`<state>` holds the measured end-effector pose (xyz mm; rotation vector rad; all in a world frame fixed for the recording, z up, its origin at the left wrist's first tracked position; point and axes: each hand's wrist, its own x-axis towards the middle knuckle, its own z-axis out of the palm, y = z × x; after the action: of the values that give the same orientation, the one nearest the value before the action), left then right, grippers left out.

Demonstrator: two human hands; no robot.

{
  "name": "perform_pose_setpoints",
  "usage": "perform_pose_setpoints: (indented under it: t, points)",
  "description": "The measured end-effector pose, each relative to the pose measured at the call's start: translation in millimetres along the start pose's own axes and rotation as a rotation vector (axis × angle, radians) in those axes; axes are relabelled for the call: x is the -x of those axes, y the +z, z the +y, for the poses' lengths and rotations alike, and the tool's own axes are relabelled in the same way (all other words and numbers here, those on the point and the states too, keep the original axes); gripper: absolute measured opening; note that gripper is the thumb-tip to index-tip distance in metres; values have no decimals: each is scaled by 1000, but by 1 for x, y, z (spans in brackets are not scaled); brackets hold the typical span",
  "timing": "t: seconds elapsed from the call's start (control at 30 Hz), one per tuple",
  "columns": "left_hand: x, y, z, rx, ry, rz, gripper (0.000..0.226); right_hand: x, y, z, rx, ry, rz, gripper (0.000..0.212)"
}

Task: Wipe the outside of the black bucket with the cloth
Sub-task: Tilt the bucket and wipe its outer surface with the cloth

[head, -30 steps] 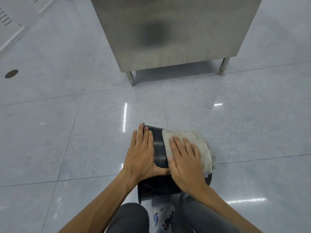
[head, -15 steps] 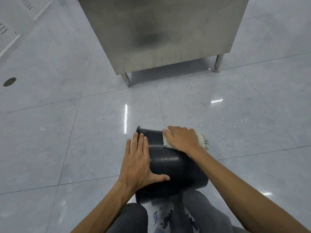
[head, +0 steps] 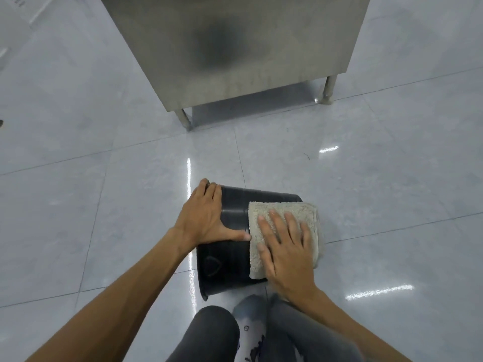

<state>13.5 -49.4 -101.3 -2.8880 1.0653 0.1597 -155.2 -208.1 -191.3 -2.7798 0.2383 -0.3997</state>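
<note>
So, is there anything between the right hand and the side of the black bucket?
Yes, only the cloth. The right hand lies flat on it and presses it against the right part of the black bucket. The left hand rests directly on the bucket's left side, with nothing visible between them.

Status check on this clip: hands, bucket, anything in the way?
Left hand flat on the black bucket, steadying. Right hand flat, pressing the cloth onto the bucket's side. Bucket on its side on the floor. Nothing blocking.
</note>
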Motion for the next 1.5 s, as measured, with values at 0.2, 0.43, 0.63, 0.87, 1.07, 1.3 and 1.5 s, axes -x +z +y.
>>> perform_pose_setpoints:
  t: [0.2, 0.43, 0.63, 0.87, 1.07, 1.3, 1.5]
  points:
    - [38, 1, 19, 56, -89, -25, 153, -64, -14, -7, 43, 113, -136, 55]
    - [78, 14, 40, 75, -167, -22, 156, -151, -9, 11, -100, 214, -749, 56]
    - [38, 4, 21, 42, -121, -39, 154, -119, -13, 6, -49, 84, -363, 48]
    - [1, -13, 5, 36, 47, -86, 135, 1, -3, -3, 5, 36, 113, 60]
    - [20, -12, 10, 26, 24, -44, 143, 8, 13, -1, 60, -12, 264, 61]
    - [3, -18, 7, 28, 14, -34, 129, 38, 30, 0, 107, -70, 369, 60]
    - [-6, -12, -5, -24, -20, -110, 123, 55, 60, 8, 113, -121, 432, 53]
